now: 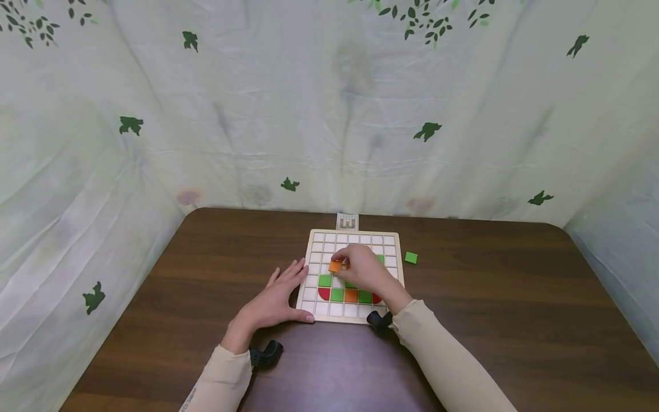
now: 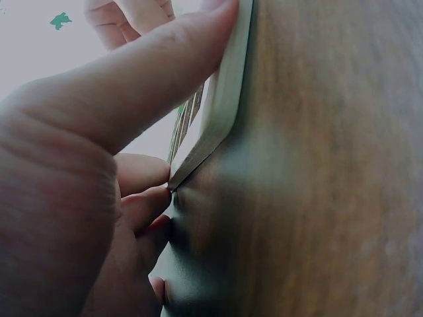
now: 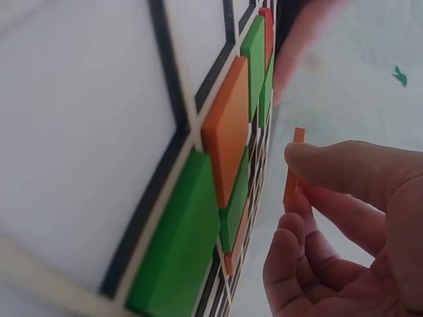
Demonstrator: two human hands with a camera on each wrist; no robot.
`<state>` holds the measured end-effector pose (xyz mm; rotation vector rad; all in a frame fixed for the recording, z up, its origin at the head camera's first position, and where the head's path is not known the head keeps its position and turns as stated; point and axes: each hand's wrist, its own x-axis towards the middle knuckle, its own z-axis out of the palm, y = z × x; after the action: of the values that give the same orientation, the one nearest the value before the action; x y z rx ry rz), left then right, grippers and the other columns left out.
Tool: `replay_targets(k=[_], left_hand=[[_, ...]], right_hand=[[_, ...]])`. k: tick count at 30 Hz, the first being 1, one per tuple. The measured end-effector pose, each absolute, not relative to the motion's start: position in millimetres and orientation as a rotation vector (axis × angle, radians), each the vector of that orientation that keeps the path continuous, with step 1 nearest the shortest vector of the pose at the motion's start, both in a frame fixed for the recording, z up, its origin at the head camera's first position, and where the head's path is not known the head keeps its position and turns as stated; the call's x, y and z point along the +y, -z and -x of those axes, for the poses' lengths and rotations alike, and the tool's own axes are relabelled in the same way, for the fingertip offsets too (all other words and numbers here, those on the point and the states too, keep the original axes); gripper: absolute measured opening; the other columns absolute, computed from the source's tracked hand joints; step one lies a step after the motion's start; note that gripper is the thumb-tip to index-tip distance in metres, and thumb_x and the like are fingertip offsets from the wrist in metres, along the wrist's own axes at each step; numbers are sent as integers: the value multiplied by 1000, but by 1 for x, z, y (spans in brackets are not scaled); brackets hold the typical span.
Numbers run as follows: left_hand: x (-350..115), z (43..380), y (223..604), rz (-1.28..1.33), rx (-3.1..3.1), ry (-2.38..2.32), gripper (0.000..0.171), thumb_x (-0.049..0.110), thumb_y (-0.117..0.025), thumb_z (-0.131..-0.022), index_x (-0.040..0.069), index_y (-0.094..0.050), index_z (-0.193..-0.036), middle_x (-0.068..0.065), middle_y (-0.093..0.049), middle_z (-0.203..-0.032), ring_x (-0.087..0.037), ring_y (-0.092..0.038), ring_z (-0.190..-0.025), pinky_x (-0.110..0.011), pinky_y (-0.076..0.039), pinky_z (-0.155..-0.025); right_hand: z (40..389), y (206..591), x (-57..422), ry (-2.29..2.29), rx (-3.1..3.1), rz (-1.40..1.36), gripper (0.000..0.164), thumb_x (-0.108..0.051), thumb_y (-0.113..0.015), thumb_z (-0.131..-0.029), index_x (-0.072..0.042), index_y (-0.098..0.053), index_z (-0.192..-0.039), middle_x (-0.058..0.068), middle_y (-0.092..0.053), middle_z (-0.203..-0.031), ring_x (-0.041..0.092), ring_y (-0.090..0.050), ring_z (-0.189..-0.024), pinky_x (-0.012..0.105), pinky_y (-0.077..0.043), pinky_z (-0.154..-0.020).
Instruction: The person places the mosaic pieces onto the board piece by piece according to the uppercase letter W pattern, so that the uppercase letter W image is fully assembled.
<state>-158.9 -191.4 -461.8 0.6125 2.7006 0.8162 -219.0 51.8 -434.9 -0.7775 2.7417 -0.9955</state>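
Note:
A square board with a grid of white cells lies on the table. My right hand is over its middle, pinching a thin orange square tile between thumb and fingers; the right wrist view shows that tile edge-on, apart from the board. My left hand rests at the board's near left corner, thumb on the front edge and fingers spread along the left side. Green tiles, an orange tile and a red rounded tile lie in the grid. My right hand partly hides others.
A loose green tile lies on the table to the right of the board. Behind the board is a small patterned card. The brown table ends at a pale curtain with leaf and bird prints.

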Motion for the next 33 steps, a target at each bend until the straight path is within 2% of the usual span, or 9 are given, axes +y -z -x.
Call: replay_targets(k=[12, 19, 22, 29, 33], left_hand=[[-191, 160, 462, -631, 2701, -833, 113, 56, -82, -77, 1, -26, -158, -13, -15, -167, -32, -8, -154, -60, 0, -120], [-192, 160, 463, -621, 2695, -830, 114, 56, -82, -76, 4, -24, -159, -10, -13, -168, -29, -6, -155, -57, 1, -121], [-192, 159, 464, -625, 2694, -837, 114, 56, -82, -76, 4, -24, -159, -10, -13, -168, -29, -6, -155, -57, 1, -121], [-192, 160, 464, -625, 2693, -836, 114, 56, -82, -77, 4, -23, -159, -10, -12, -168, -28, -6, -155, -56, 1, -121], [-192, 160, 464, -629, 2697, -830, 114, 55, -82, -77, 4, -24, -159, -11, -13, -168, -29, -7, -155, -56, 1, -121]], right_hand=[[229, 436, 39, 929, 2672, 743, 32, -4, -71, -87, -6, -75, -119, 3, -73, -108, 14, -59, -84, 28, -50, -72], [232, 435, 34, 903, 2655, 745, 38, 2, -69, -84, -6, -75, -120, 5, -73, -112, 13, -57, -78, 25, -47, -68], [233, 435, 32, 889, 2648, 770, 38, 3, -68, -84, -6, -75, -120, 5, -73, -116, 13, -60, -83, 26, -49, -72], [235, 435, 31, 844, 2634, 811, 32, -1, -69, -90, -6, -75, -121, 6, -72, -119, 18, -64, -111, 33, -52, -93], [236, 436, 33, 859, 2615, 823, 33, 0, -67, -90, -5, -74, -122, 7, -72, -119, 20, -63, -114, 35, -52, -96]])
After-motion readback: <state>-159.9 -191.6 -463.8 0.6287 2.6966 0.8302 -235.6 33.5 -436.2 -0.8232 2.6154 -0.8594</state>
